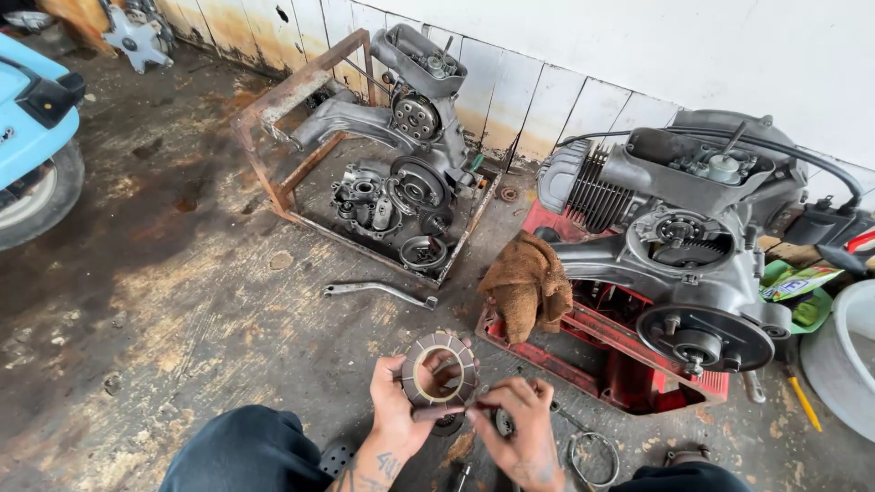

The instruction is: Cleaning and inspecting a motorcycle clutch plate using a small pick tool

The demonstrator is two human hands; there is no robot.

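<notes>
Looking down from your head, your left hand (396, 415) wraps its fingers around a round grey metal ring with ridged sides (440, 368) and holds it up over the dirty floor. Your right hand (521, 437) pinches the ring's bottom edge. Past your grip sits a big grey engine (679, 246) on a red metal stand (629, 364), with a brown rag (529, 282) draped beside it. If your oily fingers slip, the ring could drop and get dented.

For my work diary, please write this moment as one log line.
left hand: holds ring-shaped clutch part | right hand: fingertips at its lower edge | nearby: engine on red stand, brown rag
</notes>
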